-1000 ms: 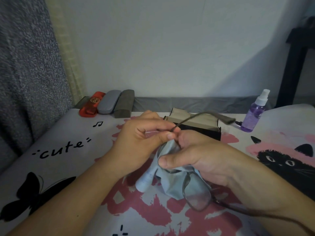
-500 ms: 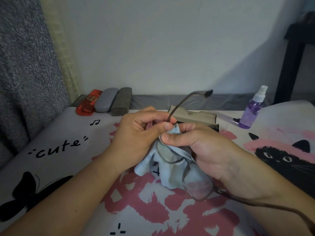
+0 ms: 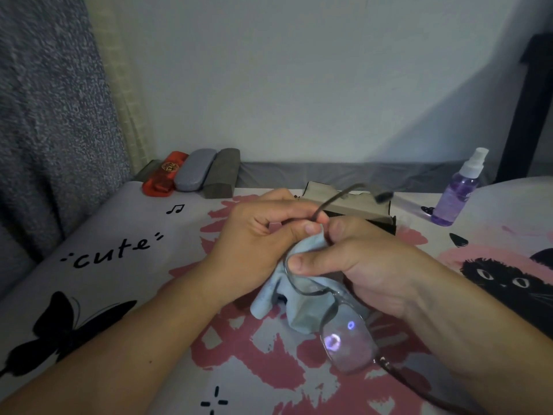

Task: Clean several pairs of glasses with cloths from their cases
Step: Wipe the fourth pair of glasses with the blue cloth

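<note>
The glasses point(image 3: 335, 307) sit right between both hands, held up over the printed bedsheet point(image 3: 119, 265), one lens tucked into the light blue cloth point(image 3: 299, 313) and the other lens hanging free toward the camera, catching a violet glint. The left hand point(image 3: 257, 247) has its fingers curled in, thumb and forefinger pinching the frame at the hinge where one temple arm sweeps up and away to the right. The right hand point(image 3: 368, 265) holds the cloth-wrapped lens, thumb pressed flat on top, fingers folded underneath, cloth spilling out below the palm. The other temple arm trails off along the right forearm toward the bottom edge.

Just behind the hands, an open tan case point(image 3: 353, 205) lies on the sheet. Further right stands a purple spray bottle point(image 3: 457, 196), well apart from the action. Far left against the wall, a red case point(image 3: 164, 175), a grey-blue case point(image 3: 194, 170) and a dark grey case point(image 3: 223, 173) are lined up side by side, touching
</note>
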`<state>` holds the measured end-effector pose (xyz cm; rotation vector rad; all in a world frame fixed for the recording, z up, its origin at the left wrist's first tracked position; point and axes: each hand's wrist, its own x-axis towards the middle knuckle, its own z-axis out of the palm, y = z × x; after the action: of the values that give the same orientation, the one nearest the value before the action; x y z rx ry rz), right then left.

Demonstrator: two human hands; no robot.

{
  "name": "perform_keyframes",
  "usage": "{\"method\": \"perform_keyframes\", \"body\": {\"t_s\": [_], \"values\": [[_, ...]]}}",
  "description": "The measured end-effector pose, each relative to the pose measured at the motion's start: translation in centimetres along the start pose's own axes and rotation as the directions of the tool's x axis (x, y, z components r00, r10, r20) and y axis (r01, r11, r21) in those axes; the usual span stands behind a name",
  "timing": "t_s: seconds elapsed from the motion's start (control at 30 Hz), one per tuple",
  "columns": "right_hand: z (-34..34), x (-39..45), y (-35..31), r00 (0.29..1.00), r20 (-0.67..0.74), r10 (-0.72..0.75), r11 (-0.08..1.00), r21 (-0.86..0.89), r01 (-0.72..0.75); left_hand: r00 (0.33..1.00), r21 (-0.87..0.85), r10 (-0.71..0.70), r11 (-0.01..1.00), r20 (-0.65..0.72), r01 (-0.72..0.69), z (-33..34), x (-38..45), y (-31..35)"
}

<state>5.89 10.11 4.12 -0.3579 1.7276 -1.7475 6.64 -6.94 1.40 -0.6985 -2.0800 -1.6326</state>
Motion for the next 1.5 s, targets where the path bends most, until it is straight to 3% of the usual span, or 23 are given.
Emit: {"method": "perform_keyframes", "body": {"t_s": [0.13,0.47,0.6,0.77,0.97,1.27,1.5], "values": [[0.4,0.0,0.2,0.998,0.047,0.043,0.999,0.011,-0.044,1.000,0.029,0.016,0.999,-0.016,-0.015,0.1,-0.1,0.1],[0.1,0.3,-0.1,0.992,-0.115,-0.045,0.981,0.184,0.066,0.999,0.014,-0.007,1.000,-0.045,0.008,0.3,0.2,0.0],[0.1,0.3,-0.1,0.998,-0.003,-0.059,0.996,0.067,0.059,1.000,0.032,0.018,0.999,-0.016,-0.017,-0.4,0.0,-0.4],[0.5,0.1,0.1,0.997,0.033,-0.071,0.997,-0.038,0.072,0.999,0.062,0.038,0.997,0.011,-0.039,-0.2,0.0,-0.5],[0.7,0.1,0.1,0.989,-0.099,-0.108,0.992,0.047,0.113,0.999,0.049,0.000,0.999,0.054,-0.003,0.4,0.2,-0.6],[0.6,0.2,-0.1,0.961,-0.256,-0.106,0.943,0.280,0.179,0.998,-0.015,0.014,1.000,-0.063,-0.015,0.1,0.7,-0.4],[0.3,0.3,-0.1,0.952,-0.257,-0.167,0.931,0.276,0.238,0.990,0.068,0.084,0.995,-0.117,-0.076,-0.6,0.5,-0.3]]}}
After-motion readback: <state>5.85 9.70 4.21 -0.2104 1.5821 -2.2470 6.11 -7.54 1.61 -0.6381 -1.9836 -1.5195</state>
